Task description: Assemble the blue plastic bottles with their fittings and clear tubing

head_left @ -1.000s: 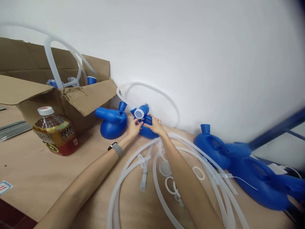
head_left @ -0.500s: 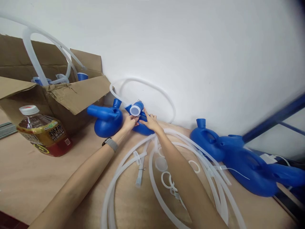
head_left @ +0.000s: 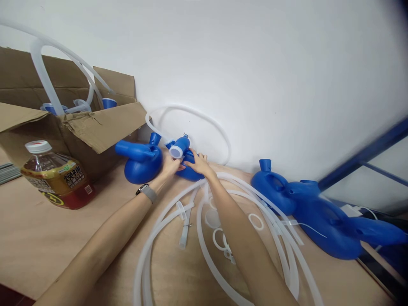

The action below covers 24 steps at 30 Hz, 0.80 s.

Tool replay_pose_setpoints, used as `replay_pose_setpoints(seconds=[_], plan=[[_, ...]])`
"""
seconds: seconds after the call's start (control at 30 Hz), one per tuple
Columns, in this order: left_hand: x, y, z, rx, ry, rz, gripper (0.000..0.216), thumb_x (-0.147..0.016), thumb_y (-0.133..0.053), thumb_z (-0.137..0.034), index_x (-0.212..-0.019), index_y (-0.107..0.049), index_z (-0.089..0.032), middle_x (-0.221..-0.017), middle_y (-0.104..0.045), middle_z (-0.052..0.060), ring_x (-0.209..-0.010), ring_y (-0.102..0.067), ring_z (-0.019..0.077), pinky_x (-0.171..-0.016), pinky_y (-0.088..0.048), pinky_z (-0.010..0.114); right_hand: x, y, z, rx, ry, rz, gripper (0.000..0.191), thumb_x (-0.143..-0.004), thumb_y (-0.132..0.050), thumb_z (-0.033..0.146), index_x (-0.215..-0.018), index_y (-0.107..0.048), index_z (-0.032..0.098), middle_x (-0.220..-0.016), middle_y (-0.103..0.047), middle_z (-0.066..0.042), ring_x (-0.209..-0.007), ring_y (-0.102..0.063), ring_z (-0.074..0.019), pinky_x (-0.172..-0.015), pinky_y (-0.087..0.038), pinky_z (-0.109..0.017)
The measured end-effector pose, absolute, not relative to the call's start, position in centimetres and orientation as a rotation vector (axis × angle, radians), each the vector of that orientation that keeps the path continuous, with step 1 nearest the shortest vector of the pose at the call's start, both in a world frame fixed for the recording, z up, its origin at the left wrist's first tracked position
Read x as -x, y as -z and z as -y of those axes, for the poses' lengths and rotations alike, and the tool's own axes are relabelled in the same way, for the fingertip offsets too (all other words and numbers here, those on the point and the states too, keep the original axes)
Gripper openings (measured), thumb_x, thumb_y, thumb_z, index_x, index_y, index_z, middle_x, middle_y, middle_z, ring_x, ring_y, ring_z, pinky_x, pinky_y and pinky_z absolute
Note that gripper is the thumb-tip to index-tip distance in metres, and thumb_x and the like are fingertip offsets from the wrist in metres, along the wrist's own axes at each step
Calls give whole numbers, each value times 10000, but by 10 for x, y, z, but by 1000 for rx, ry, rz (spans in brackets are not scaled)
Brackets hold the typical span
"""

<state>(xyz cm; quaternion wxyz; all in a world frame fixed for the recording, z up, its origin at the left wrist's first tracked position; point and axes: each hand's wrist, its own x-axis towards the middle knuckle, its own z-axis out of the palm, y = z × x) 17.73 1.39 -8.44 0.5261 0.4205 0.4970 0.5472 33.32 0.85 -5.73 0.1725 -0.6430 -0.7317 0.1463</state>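
Observation:
Against the wall lies a blue plastic urinal bottle with a carrying handle. A blue tubular piece with a white rim rests over it, its round end towards me and a thin wire at its far tip. My left hand is closed just under that rim, pinching the piece's near end; the fingertips are partly hidden. My right hand lies over the bottle by its handle, fingers curled onto it and thumb towards the left hand. A clear hose loops up the wall behind from near the bottle's flared neck.
Left, another blue bottle stands beside an open cardboard box holding hoses, with a drink bottle in front. Coiled hoses and white rings lie before me on the table. More blue bottles are at the right.
The white-rimmed piece has tipped left and down, showing more of its side. My left hand moved slightly with it; the right hand stays on the bottle. The view shifted slightly.

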Motion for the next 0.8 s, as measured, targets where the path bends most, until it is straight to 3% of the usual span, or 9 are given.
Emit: replay_pose_setpoints(seconds=[0.13, 0.23, 0.33, 0.4, 0.5, 0.6, 0.8], plan=[[-173, 81, -14, -976, -1286, -1126, 149, -840, -722, -154, -962, -639, -138, -770, -729, 65, -738, -798, 197, -712, -675, 275, -332, 58, -8, 1834, -421, 2059, 789, -1008, -583, 580, -1705, -256, 405, -1585, -460, -182, -1478, -370, -457, -1121, -392, -695], [-168, 79, -14, -1006, -1254, -1079, 46, -872, -645, -159, -911, -622, -156, -803, -716, 50, -857, -810, 179, -812, -670, 262, -331, 58, -7, 1841, -429, 2026, 888, -1006, -597, 566, -1734, -119, 389, -1578, -458, -201, -1485, -378, -453, -1135, -377, -701], [-163, 76, -13, -1079, -1183, -1074, 36, -870, -629, -182, -848, -605, -167, -759, -692, 33, -835, -800, 165, -793, -659, 243, -333, 54, -8, 1821, -452, 2011, 1079, -959, -685, 544, -1736, 43, 374, -1608, -386, -239, -1479, -413, -461, -1142, -360, -721], [-160, 74, -13, -1138, -1118, -1081, 62, -847, -649, -198, -819, -602, -169, -731, -688, 32, -775, -785, 163, -733, -648, 231, -336, 49, -12, 1744, -357, 2050, 1157, -914, -755, 499, -1734, 53, 388, -1672, -276, -236, -1520, -380, -462, -1180, -313, -731], [-154, 70, -14, -1219, -1008, -1088, 113, -795, -673, -221, -741, -584, -175, -670, -668, 33, -699, -762, 178, -639, -624, 225, -339, 39, -23, 1492, -74, 2195, 1128, -877, -800, 449, -1742, -81, 370, -1758, -149, -182, -1642, -173, -429, -1275, -160, -714], [-148, 68, -14, -1286, -912, -1083, 139, -750, -670, -229, -673, -563, -185, -630, -636, 22, -667, -752, 194, -612, -619, 240, -336, 34, -36, 1226, 3, 2382, 995, -858, -807, 452, -1698, -289, 325, -1799, -164, -131, -1683, -44, -392, -1301, -97, -705], [-135, 67, -16, -1396, -812, -1200, 109, -698, -682, -203, -659, -581, -187, -586, -622, 22, -562, -712, 228, -533, -576, 277, -322, 41, -52, 1047, -31, 2339, 850, -827, -825, 393, -1577, -476, 196, -1680, -380, -181, -1578, -306, -352, -1319, -259, -533]])
